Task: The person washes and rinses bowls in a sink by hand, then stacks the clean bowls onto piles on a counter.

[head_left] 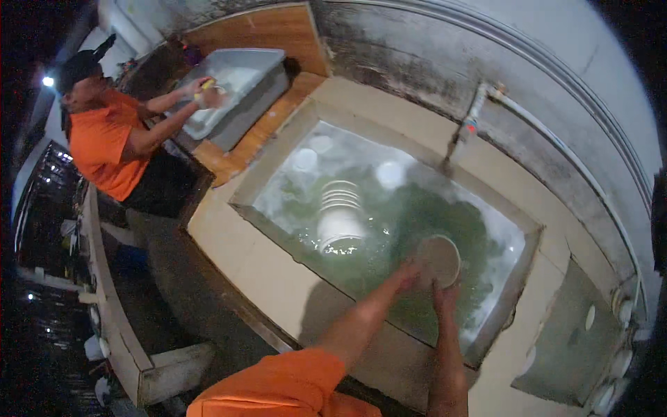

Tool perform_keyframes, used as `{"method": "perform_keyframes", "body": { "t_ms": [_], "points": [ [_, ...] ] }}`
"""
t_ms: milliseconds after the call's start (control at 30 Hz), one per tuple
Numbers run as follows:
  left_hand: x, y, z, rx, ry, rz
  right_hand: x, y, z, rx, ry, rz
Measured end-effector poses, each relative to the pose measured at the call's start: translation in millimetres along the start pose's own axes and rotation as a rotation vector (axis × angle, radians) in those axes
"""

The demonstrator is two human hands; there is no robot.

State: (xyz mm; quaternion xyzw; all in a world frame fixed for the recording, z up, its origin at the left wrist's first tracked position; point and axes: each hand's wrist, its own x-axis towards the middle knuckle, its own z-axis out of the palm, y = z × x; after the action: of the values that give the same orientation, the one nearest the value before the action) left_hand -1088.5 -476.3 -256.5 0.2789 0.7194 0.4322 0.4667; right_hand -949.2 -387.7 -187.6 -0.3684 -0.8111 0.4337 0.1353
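Both hands hold one round plate (439, 260) at the near right part of a large concrete basin (292, 247) filled with greenish water (410, 208). The left hand (408, 276) grips the plate's left edge, its fingers closed on the rim, and the right hand (445, 295) clasps the lower edge from beneath. The plate is tilted, its face turned up toward the camera, and it sits at the water's surface; whether its lower rim is under the water is hard to tell through the glare. Both forearms come in from the lower edge, the left in an orange sleeve (292, 386).

Near the middle of the basin a stack of white plates (339, 212) stands in the water, well apart from the held plate. A few more pale round dishes (390, 174) lie toward the far side. A tap (464, 132) on a pipe hangs over the far rim.

At the upper left another person in an orange shirt (104, 142) bends over a grey tub (240, 83) that rests on a wooden surface (257, 135), both hands inside it.
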Motion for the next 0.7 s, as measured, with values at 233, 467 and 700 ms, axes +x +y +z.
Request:
{"method": "perform_keyframes", "body": {
  "t_ms": [233,467,700],
  "points": [
    [5,125,-42,-0.469,-0.309,0.134,-22,-98,-147,0.173,0.408,-0.211],
    [-22,25,-130,1.454,-0.350,-0.134,-133,103,-383,-0.411,0.874,0.247],
    [-37,-128,-220,1.148,-0.178,-0.298,-171,214,-362,-0.744,0.472,0.612]
  ]
}}
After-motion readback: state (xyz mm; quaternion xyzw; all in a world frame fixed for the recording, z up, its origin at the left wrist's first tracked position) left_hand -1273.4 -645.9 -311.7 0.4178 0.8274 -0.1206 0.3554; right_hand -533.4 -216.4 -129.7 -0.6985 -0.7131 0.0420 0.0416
